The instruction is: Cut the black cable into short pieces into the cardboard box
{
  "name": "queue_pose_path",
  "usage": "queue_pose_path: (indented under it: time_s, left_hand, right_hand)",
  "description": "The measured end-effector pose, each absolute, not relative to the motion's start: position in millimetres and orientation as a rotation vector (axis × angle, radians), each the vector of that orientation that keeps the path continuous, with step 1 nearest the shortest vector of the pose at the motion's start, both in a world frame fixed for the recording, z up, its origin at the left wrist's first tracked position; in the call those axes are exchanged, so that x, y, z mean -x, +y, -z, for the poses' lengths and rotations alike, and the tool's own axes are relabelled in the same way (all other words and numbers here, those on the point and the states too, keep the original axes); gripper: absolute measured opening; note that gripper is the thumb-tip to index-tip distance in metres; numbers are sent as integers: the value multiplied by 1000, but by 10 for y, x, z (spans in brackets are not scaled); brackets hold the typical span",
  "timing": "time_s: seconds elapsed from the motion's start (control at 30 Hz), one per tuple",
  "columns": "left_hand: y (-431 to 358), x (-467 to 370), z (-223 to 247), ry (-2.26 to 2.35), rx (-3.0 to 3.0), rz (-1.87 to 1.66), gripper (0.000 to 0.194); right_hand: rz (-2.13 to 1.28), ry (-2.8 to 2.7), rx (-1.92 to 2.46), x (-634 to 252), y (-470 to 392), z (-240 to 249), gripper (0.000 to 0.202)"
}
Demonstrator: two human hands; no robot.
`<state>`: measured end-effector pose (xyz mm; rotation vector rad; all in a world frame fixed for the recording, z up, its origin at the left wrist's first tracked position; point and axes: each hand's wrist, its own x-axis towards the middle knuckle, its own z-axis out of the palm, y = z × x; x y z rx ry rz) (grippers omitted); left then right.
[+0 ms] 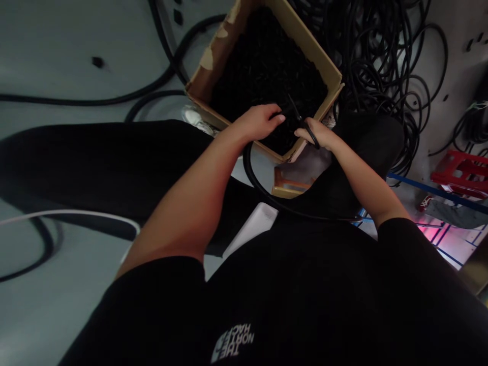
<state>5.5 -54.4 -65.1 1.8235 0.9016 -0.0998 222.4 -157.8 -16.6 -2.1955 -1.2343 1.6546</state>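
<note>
Head view: black cable [247, 165] loops up to the left hand [261, 123], pinched between finger and thumb; the right hand [322, 134] grips scissors [295, 108]. Beneath, 1 box [314, 40] holds many dark pieces [263, 66]; beyond, much cable lies in long coils [356, 76].

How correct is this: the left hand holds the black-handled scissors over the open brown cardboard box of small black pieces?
Only the hand is wrong: the head view shows the right hand holding the black-handled scissors over the open brown cardboard box of small black pieces.
</note>
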Motion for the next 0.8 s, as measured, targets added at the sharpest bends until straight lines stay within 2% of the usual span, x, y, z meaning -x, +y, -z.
queue_pose_path:
  time_s: [0.17, 0.3, 0.63, 0.8]
  left_hand:
    - [-525, -37, 632, 997, -1788, 97, 47]
    - [-549, -66, 586, 1050, -1759, 134, 56]
    - [-471, -4, 624, 1099, -1763, 285, 60]
    - [-439, -41, 661, 1145, -1728, 246, 67]
  right_hand:
    - [-1595, -1090, 2360, -2161, -1535, -40, 39]
    - [-1609, -1063, 2399, -2139, -1496, -136, 37]
    - [-1575, -1123, 2407, -2231, -1575, -20, 37]
    - [-1802, -1162, 2194, -2187, -1588, -25, 35]
